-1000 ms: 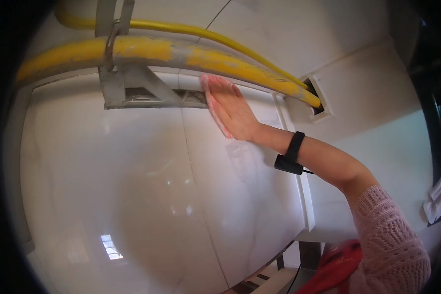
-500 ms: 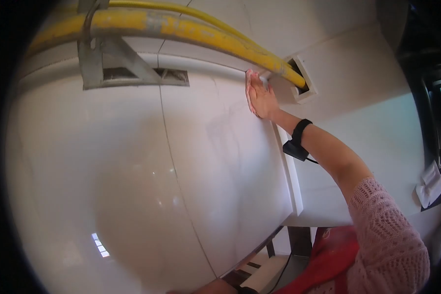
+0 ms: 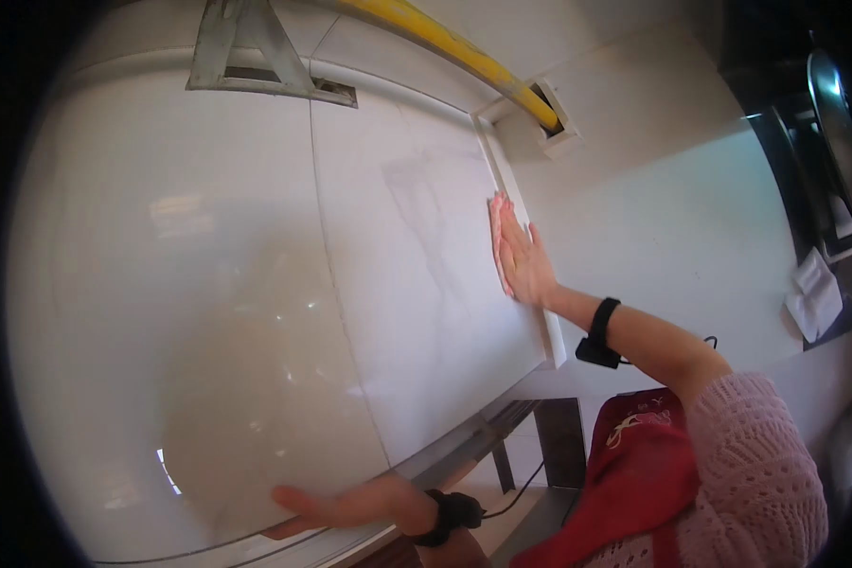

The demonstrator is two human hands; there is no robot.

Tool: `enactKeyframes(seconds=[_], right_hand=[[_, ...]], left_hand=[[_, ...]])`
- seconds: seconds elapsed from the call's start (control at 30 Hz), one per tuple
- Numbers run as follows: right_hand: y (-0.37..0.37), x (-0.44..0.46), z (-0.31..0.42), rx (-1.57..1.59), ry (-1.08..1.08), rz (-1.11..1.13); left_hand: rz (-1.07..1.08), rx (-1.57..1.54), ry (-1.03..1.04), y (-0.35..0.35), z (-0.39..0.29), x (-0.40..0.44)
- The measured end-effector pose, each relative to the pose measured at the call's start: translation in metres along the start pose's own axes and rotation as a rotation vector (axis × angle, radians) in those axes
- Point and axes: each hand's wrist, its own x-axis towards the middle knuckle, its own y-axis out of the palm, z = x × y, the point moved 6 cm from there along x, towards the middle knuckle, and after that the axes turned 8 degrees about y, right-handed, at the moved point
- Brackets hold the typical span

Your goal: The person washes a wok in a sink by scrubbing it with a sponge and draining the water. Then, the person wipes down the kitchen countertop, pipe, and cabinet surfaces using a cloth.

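Note:
My right hand (image 3: 525,265) lies flat with fingers stretched out over a folded pink cloth (image 3: 500,244), pressing it on the glossy white tiled surface (image 3: 426,284). The cloth sits along the raised white edge strip (image 3: 544,331) at the right side of that surface. At the bottom, my left hand (image 3: 346,505) rests at the near edge of the tiles, thumb stretched out to the left and away from the other fingers, which are partly hidden. Nothing shows in it. Each wrist has a black band with a small box.
A yellow pipe (image 3: 464,52) runs across the far side into a square wall opening (image 3: 551,109). A metal triangular bracket (image 3: 256,57) stands near it. At right are a crumpled white tissue (image 3: 814,295) and a dark appliance (image 3: 828,180). A metal frame (image 3: 559,440) stands below.
My right hand has slid the cloth from the far corner toward me along the right edge. My left hand has come further into view, and the view has shifted.

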Motion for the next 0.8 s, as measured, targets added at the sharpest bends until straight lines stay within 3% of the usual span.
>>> enactKeyframes(seconds=[0.07, 0.3, 0.47, 0.67, 0.8], right_hand=[[0.003, -0.039, -0.001, 0.056, 0.001, 0.019], [0.008, -0.184, 0.007, 0.037, -0.017, 0.047], [0.010, -0.192, 0.021, 0.227, 0.003, -0.025], [-0.007, -0.178, 0.104, 0.503, -0.263, -0.057], [-0.066, -0.180, 0.200, 0.629, -0.525, -0.061]], left_hand=[[0.110, -0.043, 0.032, 0.001, -0.001, -0.001], [0.094, -0.018, 0.153, -0.004, -0.001, 0.004], [0.093, -0.024, 0.146, -0.004, -0.004, 0.003], [0.120, -0.097, 0.148, -0.004, -0.008, 0.003], [0.148, -0.199, 0.149, -0.006, -0.004, 0.007]])
